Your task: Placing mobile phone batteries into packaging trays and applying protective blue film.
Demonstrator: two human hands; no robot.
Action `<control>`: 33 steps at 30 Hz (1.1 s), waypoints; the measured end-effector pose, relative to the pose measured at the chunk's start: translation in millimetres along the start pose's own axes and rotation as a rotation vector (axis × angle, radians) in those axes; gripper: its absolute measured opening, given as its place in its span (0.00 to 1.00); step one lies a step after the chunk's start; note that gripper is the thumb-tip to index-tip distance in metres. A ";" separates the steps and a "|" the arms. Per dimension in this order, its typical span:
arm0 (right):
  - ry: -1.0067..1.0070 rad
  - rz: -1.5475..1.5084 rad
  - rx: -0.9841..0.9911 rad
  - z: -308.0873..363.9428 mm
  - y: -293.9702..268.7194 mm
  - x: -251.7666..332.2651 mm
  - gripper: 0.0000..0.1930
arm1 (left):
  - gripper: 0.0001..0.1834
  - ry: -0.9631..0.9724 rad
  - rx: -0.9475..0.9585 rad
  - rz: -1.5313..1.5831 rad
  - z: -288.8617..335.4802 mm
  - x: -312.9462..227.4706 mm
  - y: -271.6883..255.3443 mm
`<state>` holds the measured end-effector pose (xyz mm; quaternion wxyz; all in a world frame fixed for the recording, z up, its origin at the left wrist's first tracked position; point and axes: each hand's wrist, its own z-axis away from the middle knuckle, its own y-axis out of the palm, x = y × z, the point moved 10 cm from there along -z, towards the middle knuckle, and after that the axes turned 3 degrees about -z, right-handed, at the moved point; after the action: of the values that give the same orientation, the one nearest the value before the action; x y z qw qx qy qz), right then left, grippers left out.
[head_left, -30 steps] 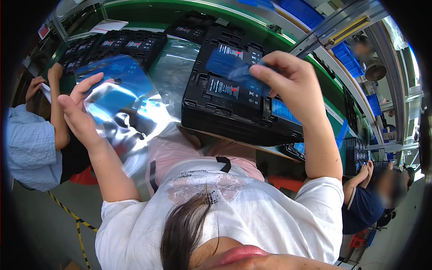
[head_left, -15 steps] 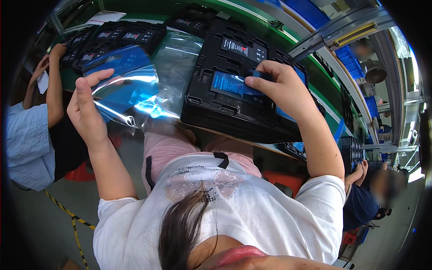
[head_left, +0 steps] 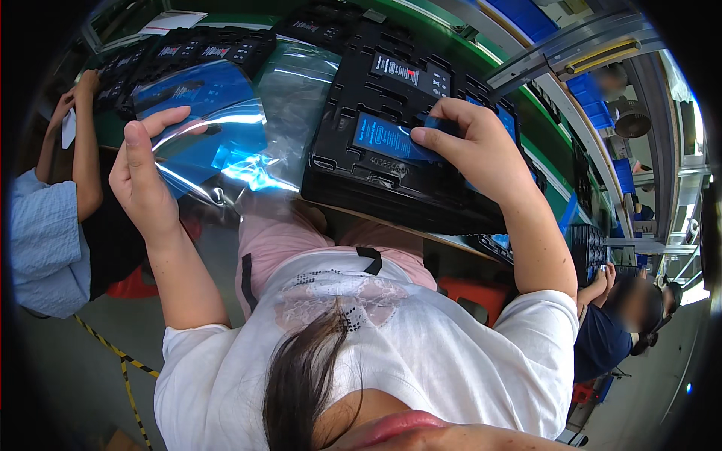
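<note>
A glossy, see-through blue sheet (head_left: 239,113) hangs curved and tilted left of the black tray (head_left: 335,114). In the tray's near left recess, a small blue film (head_left: 381,137) covers a flat printed piece; the dark piece (head_left: 426,80) behind lies uncovered.

Two bare hands on the wearer, left one (head_left: 147,180) at 10 o'clock and right one (head_left: 470,143) at 2. One big glossy blue-and-clear plastic sheet (head_left: 207,101) at 10-11, plus one small translucent blue film (head_left: 380,135) near 12. One stack of black moulded plastic trays (head_left: 342,177) at 12-1, layers too hard to count lol. Two flat black labelled panels (head_left: 398,71) show clearly up top, maybe more. I get at least three blue plastic bins (head_left: 593,99) from 1 to 3, one round dark fan (head_left: 630,116) at 2, two red plastic stools (head_left: 481,295) at 4 and 8-9, two white paper sheets (head_left: 174,22) around 10-11.
</note>
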<state>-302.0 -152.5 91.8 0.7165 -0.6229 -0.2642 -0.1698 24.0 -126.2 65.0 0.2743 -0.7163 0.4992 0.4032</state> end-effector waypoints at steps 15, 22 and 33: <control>-1.024 0.319 -0.235 50.5 25.5 143.9 0.32 | 0.13 0.036 0.446 0.358 15.8 -59.0 54.5; -1.194 0.085 -0.190 53.7 18.3 131.8 0.16 | 0.15 -0.027 0.574 0.318 16.5 -40.3 64.7; -0.153 -0.166 -0.474 -20.8 -73.1 22.3 0.16 | 0.36 0.032 0.087 -0.189 -6.2 -9.6 -12.4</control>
<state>-322.5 -183.2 161.9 0.5123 -0.7605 -0.3207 -0.2373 35.8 -122.0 76.3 0.3338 -0.7539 0.4506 0.3422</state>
